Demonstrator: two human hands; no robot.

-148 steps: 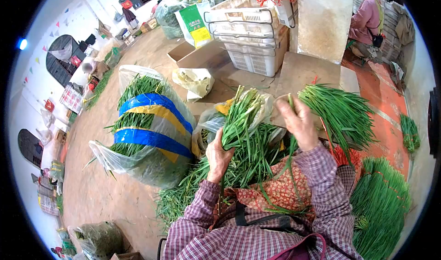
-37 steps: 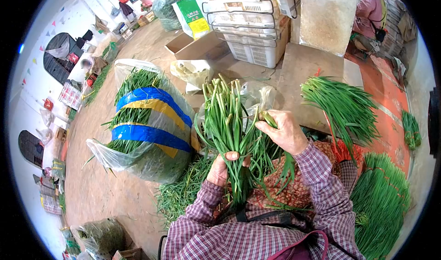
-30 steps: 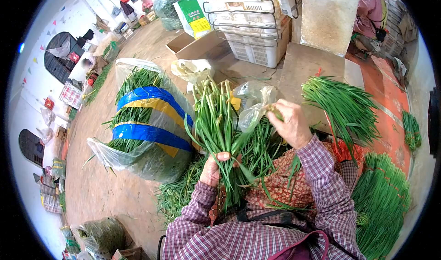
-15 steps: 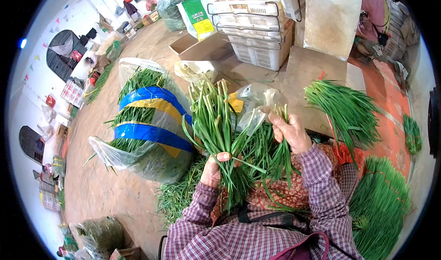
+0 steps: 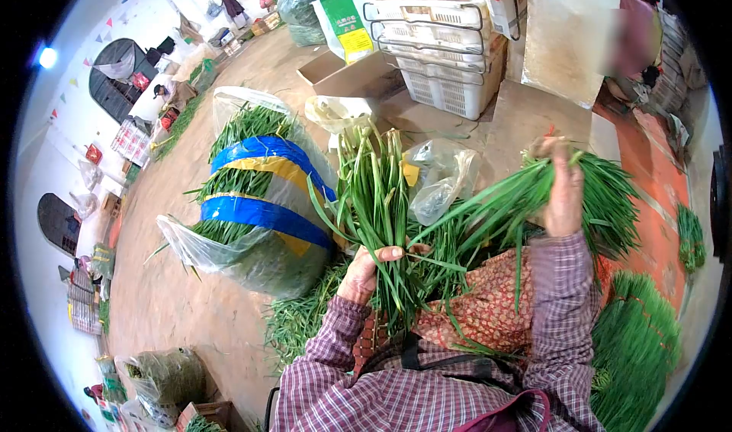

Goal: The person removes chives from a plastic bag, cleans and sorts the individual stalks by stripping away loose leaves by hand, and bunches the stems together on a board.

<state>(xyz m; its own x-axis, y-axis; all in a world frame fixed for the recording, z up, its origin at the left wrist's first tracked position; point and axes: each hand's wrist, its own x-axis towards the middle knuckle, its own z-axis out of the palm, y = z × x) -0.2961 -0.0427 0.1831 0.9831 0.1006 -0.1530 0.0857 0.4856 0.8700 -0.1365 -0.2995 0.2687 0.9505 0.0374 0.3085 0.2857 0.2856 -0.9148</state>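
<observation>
My left hand is closed around a thick bunch of garlic chives, its pale cut ends pointing up and leaves hanging over the wrist. To the right, my right hand is raised beside the chive pile on the board. Its fingers are bent over a smaller bunch of chives, whose leaves trail left; motion blurs the fingertips. Loose chives lie on my lap over a red floral cloth.
A clear bag of greens with blue and yellow tape stands on the left. Stacked white crates and a cardboard box are ahead. A large bound chive bundle lies at lower right. Other people sit along the walls.
My right hand has moved right and up with its small bunch, from beside the left hand to the pile on the board. My left hand keeps its bunch. The view has shifted slightly.
</observation>
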